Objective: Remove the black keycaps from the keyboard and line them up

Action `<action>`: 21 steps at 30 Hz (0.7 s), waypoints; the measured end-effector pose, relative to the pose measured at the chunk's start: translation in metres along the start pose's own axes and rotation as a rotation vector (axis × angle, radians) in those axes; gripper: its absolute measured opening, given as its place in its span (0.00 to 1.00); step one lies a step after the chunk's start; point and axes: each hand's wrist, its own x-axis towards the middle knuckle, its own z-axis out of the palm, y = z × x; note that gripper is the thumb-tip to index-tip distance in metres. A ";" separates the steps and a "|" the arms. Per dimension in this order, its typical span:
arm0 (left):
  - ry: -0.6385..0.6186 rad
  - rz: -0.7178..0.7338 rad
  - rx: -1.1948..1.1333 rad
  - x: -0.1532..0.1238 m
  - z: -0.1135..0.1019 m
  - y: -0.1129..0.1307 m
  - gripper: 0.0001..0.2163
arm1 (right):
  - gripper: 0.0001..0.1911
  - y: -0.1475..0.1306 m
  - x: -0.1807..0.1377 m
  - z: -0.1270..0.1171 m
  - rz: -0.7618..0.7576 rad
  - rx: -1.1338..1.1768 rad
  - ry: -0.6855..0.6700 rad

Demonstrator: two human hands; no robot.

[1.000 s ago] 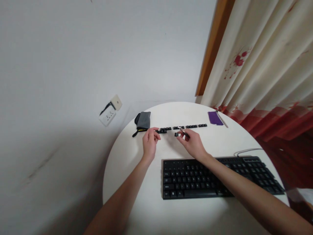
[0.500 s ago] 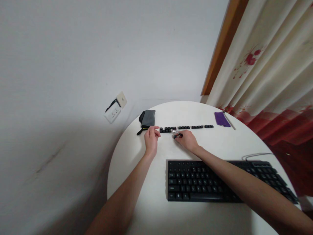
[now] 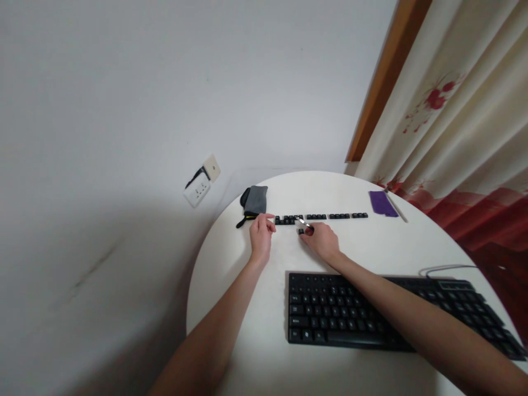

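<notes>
Black keycaps (image 3: pixel 317 216) lie in a line of short groups across the far part of the white table, with a second row below the leftmost group. My left hand (image 3: pixel 260 237) rests at the left end of that line, fingers loosely apart, holding nothing; its index fingertip is close to the end keycap. In my right hand (image 3: pixel 324 240) is a slim tool with a shiny metal tip (image 3: pixel 303 222), its exact kind unclear. The tip is over the right end of the lower row. One loose keycap (image 3: pixel 301 231) is at my right thumb and fingertips; whether they grip it I cannot tell.
A black keyboard (image 3: pixel 338 336) with its top row of keys gone lies in front, under my right forearm; its cable (image 3: pixel 447 268) runs off right. A grey pouch (image 3: pixel 256 200) is back left. A purple cloth (image 3: pixel 383 204) and a thin stick (image 3: pixel 398 208) lie back right.
The whole view has shifted slightly, moving everything to the right in the picture. My right hand has turned the tool a little, and the loose keycap shows more clearly beside its fingers. My left hand stays put.
</notes>
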 end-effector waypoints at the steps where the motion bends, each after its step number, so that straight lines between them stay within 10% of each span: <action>1: 0.000 0.001 0.002 0.000 0.000 0.000 0.14 | 0.07 -0.002 0.001 0.000 0.015 -0.010 0.001; 21: -0.022 -0.010 0.004 -0.001 0.000 -0.003 0.15 | 0.10 -0.018 0.023 0.006 0.100 -0.068 -0.017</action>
